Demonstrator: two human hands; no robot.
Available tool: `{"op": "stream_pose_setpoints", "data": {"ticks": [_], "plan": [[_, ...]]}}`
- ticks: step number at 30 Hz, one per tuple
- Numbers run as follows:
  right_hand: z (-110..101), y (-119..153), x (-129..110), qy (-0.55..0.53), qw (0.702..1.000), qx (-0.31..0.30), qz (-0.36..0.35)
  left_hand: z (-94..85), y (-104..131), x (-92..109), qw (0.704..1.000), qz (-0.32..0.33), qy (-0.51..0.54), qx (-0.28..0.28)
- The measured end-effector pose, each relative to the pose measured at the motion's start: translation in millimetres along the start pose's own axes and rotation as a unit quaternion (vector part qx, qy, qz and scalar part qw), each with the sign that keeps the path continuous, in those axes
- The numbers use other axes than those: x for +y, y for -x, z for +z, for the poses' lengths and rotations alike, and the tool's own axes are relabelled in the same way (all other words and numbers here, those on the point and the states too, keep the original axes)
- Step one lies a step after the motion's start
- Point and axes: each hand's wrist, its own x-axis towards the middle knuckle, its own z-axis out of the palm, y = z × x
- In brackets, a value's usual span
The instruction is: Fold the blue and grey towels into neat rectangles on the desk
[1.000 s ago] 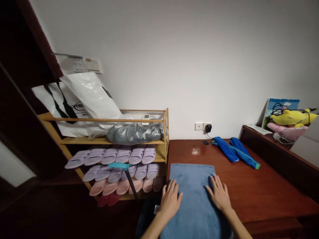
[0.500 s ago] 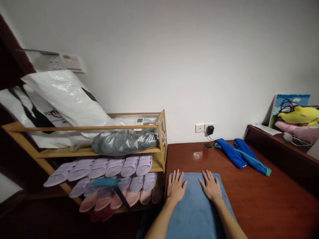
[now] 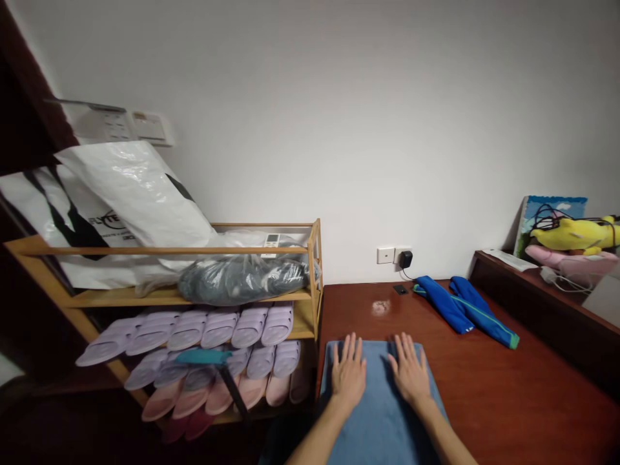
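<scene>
A smooth blue cloth [image 3: 375, 413] lies flat at the left part of the reddish-brown wooden table [image 3: 504, 394], its lower end running out of view. On its upper left part is my left hand [image 3: 349, 374], palm down, with the fingers stretched toward the wall. My right hand [image 3: 411, 374] is over the upper right part of the same cloth, fingers spread. Neither hand holds anything. Bare cloth shows between the two hands.
Blue sleeve-like fabric [image 3: 465, 310] lies farther back on the table. A wooden rack [image 3: 194, 297] on the left bears slippers and white bags [image 3: 140, 194]. A dark ledge [image 3: 552, 287] with a yellow plush toy [image 3: 571, 234] stands right. A black plug [image 3: 405, 259] is in the wall socket.
My left hand has shifted slightly right, and its fingers are closer together. My right hand remains near the cloth's upper right part. The view has moved slightly.
</scene>
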Motion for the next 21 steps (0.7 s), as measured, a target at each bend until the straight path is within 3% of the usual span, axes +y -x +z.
{"op": "stream_pose_setpoints", "data": {"ticks": [3, 5, 7, 11, 14, 17, 21], "plan": [[1.0, 16.4, -34.6, -0.046, 0.994, -0.048, -0.087, 5.1, 14.2, 16.6, 0.998, 0.043, 0.024, -0.025], [3.8, 23.9, -40.6, -0.054, 0.992, -0.07, -0.089, 6.3, 21.2, 12.1, 0.998, 0.04, 0.029, -0.035], [5.7, 26.5, -30.1, -0.045, 0.995, -0.071, -0.054, 3.3, 24.8, -3.7, 0.999, 0.025, 0.026, -0.038], [4.3, 23.0, 15.3, -0.017, 0.997, -0.065, 0.027, -11.7, 26.0, -42.5, 0.998, -0.022, 0.013, -0.05], [0.4, 22.3, 36.5, -0.003, 0.997, -0.061, 0.045, -23.6, 27.8, -55.0, 0.998, -0.051, 0.003, -0.044], [-3.3, 29.6, 31.8, 0.014, 0.998, -0.037, 0.041, -32.0, 35.9, -47.2, 0.998, -0.054, -0.006, -0.029], [-2.6, 56.1, 12.0, -0.008, 1.0, 0.005, -0.019, -34.8, 61.2, -24.4, 0.999, 0.034, 0.028, -0.02]]}}
